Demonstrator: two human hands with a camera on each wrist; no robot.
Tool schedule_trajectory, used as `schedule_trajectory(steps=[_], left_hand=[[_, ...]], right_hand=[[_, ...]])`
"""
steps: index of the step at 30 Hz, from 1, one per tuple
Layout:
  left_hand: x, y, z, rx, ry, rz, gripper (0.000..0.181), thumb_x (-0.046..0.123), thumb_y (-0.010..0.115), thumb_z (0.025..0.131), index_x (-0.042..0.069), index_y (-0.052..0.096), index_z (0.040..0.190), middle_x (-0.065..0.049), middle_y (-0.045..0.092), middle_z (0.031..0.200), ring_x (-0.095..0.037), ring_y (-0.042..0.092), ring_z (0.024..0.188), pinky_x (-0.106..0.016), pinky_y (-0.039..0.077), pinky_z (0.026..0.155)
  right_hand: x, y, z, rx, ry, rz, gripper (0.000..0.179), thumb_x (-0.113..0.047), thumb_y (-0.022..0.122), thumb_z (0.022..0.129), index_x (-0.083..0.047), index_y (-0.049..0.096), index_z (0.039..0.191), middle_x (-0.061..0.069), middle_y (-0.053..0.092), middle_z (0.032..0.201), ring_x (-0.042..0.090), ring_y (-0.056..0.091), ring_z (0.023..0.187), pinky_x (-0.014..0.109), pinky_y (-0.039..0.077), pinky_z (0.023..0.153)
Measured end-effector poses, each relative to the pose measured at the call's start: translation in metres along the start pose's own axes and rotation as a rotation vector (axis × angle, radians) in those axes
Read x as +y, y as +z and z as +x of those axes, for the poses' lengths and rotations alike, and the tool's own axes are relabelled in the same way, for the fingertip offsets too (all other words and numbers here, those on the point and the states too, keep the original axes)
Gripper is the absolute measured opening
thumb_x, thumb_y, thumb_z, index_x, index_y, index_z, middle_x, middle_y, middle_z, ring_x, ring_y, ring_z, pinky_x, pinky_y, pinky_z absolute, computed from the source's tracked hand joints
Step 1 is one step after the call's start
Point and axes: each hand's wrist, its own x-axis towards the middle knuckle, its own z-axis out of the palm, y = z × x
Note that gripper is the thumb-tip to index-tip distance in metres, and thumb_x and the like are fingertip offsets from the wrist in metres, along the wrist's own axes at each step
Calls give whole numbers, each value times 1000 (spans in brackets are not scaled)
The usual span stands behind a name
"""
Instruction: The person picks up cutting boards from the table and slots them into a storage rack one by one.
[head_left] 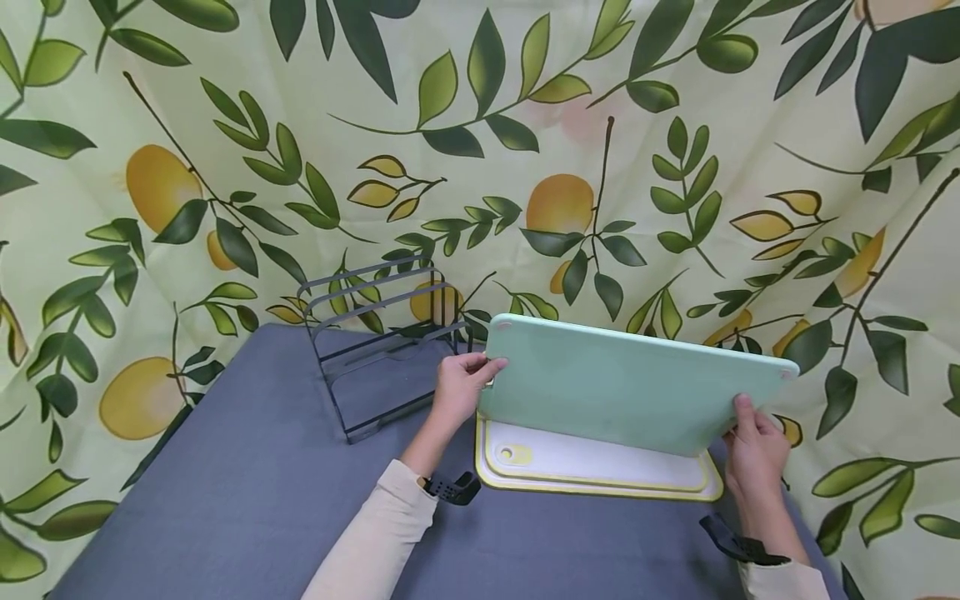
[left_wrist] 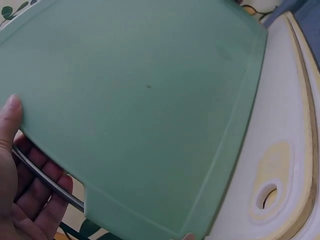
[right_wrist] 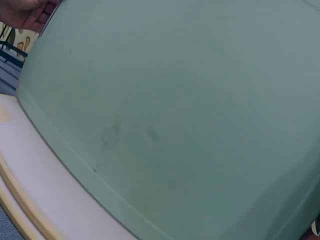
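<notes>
A cream fabric backdrop printed with green leaves and orange fruit (head_left: 480, 125) hangs behind a bench covered in plain blue-grey cloth (head_left: 225, 492). Toward the right of the bench, a large pale-green rectangular board with rounded corners (head_left: 615, 383) is held up on its long edge and tilted, its broad face toward the person. Its lower edge overlaps, in the head view, two flat white boards with yellow rims (head_left: 607, 454), one lying on the other; whether it touches them cannot be told. A dark metal wire rack with several parallel hoops (head_left: 327, 383) stands on the bench to the left, near the backdrop.

The right hand (head_left: 757, 454) grasps the green board's right end, thumb on the near face and the other fingers behind. The left hand (head_left: 459, 387) grips its left end, thumb at the edge, with fingers behind a curved metal handle bar (left_wrist: 47, 182). Black straps (head_left: 453, 487) circle both wrists. The upper white board has a small round hole (head_left: 507, 454) near its left end.
</notes>
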Motion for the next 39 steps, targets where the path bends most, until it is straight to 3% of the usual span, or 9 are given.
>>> schedule_trajectory(steps=[2,5,13,18,24,29,35,39], left_hand=[[0,-1,0,-2,-4,0,27,26,81,87,2,80,98,-15,77,91,-4,63,71,-22,53,65],[-1,-1,-1,-10,-5,5,27,25,80,88,2,79,103,-15,78,95,-6,67,76,-22,55,67],[-1,-5,-3,-32,3,5,26,23,79,89,2,79,105,-16,78,99,-10,70,82,-23,56,70],[3,-10,-4,-31,8,50,25,27,79,89,3,80,99,-14,77,89,-9,66,74,-24,54,67],[2,-17,-8,-7,-8,68,27,30,78,90,3,78,84,-7,70,73,-14,59,66,-25,49,61],[-1,-19,-9,-14,-16,57,29,29,78,90,3,74,76,-4,64,68,-13,54,64,-26,46,61],[-3,-20,-9,-34,-26,23,24,26,78,90,4,77,84,-9,67,71,-20,59,65,-24,47,57],[-2,-23,-11,-68,-12,26,20,22,79,89,2,75,85,-11,66,69,-22,60,63,-24,47,55]], right_hand=[[0,0,-1,-1,-17,26,23,-35,73,91,-15,81,98,-11,68,96,3,63,94,12,50,63],[1,0,-3,-8,-37,53,19,-32,74,91,-15,81,84,-12,69,89,0,63,86,12,49,61],[1,0,-6,7,-66,-12,18,-32,73,93,-20,81,81,-16,69,85,-3,63,82,9,50,61],[2,1,-7,23,-73,-53,25,-31,72,94,-25,78,70,-16,64,66,-3,54,65,10,43,58],[5,3,-11,49,-15,-192,38,-39,74,91,-24,67,56,-16,53,56,1,47,62,14,38,57],[9,7,-13,55,2,-224,40,-40,79,87,-18,61,58,-10,45,52,5,43,57,18,37,52],[7,0,-12,-1,31,-241,8,-33,80,87,-30,75,83,-19,62,73,0,53,71,12,44,58],[6,-7,-10,-58,37,-291,5,-31,78,89,-32,74,92,-23,65,78,-5,56,76,10,45,62]])
